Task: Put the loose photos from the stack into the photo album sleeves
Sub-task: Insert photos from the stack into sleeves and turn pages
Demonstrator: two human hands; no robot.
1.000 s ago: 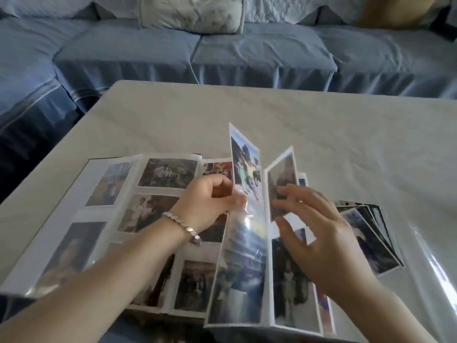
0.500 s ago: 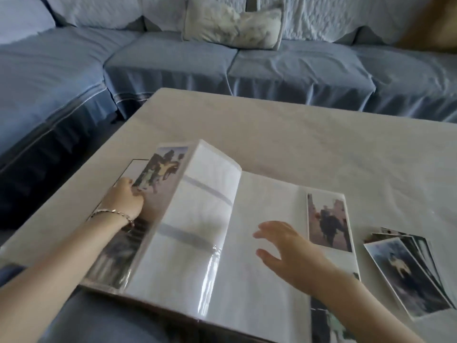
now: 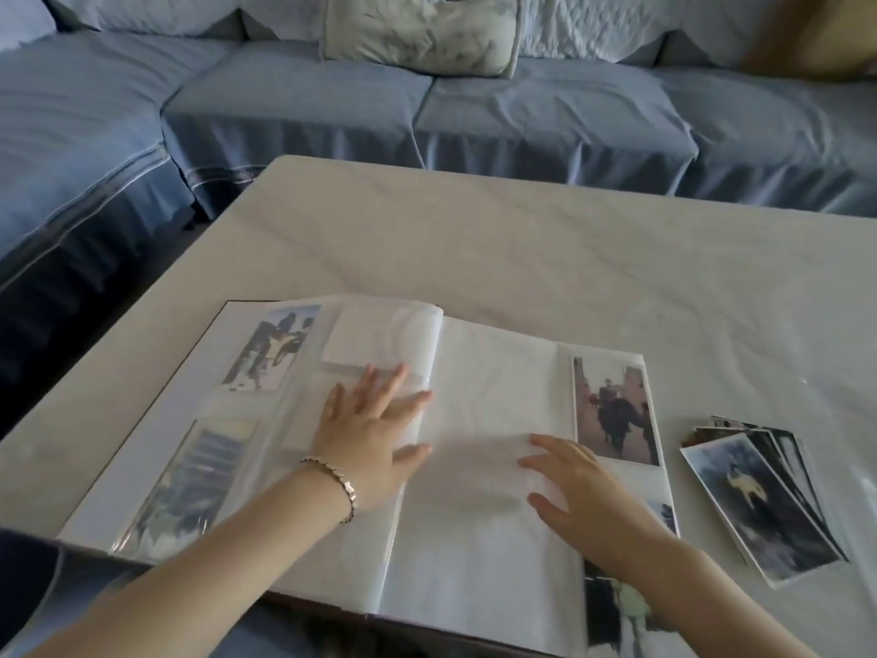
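The photo album (image 3: 498, 382) lies open and flat at the near edge of the pale, marble-veined counter (image 3: 522, 258), its pages made of glossy clear plastic sleeves over white backing that catch the light. On the left page the outer column holds two prints, one upright photo in the top sleeve (image 3: 270, 349) and a blurred blue-grey one in the lower sleeve (image 3: 190, 486), while the inner column beside the spine shows only white. On the right page the wide inner part is plain white, and the outer column carries a dark figure photo in its top sleeve (image 3: 614, 410) and another print below (image 3: 617, 605), partly hidden by the forearm. The left hand (image 3: 370, 444), with a metal link bracelet (image 3: 339, 486) at the wrist, presses palm-down on the left page just beside the spine, fingers straight and spread. The right hand (image 3: 588, 496) lies over the right page, fingers spread and holding nothing; whether its palm touches the plastic I cannot tell. The stack of loose photos (image 3: 754, 505) sits fanned on the counter just right of the album, white-bordered rectangles with a dark print on top. Behind stands a sofa (image 3: 545, 111) in creased blue fabric with a pale crumpled cushion (image 3: 422, 30).
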